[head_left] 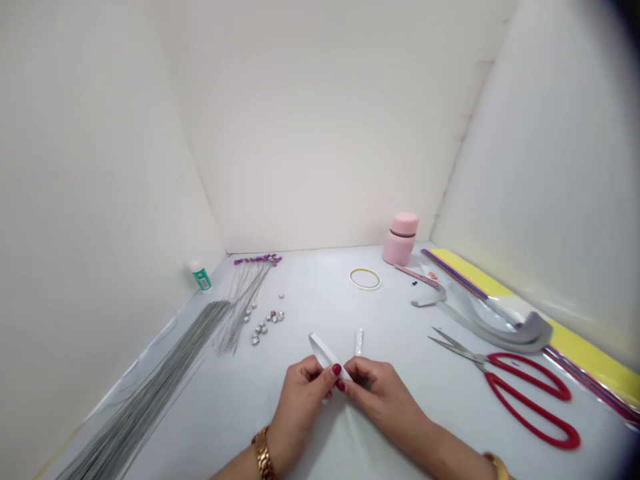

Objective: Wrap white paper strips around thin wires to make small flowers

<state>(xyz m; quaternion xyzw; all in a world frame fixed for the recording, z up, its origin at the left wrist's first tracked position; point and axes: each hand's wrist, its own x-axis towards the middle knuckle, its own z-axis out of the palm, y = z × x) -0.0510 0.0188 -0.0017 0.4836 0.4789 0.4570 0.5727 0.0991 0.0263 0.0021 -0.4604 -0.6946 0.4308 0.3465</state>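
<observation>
My left hand (306,387) and my right hand (377,387) meet at the front middle of the table, thumbs close together. Between them they pinch a narrow white strip (323,350), which is folded over and sticks up to the left. A short white piece with a shiny, bumpy face (359,341) shows just beyond my right fingers; whether it joins the strip is hidden. Small silver balls (261,328) lie to the left of my hands. Scissors with red handles (500,373) rest to the right, blades partly apart.
Grey wires (155,387) lie in a bundle at left, near purple-tipped stems (257,260) and a green-and-white glue stick (201,275). A tape roll (365,279), a pink flask (401,240), grey curled strips (520,337) and yellow sheets (585,333) sit toward the back and right. White walls enclose the table.
</observation>
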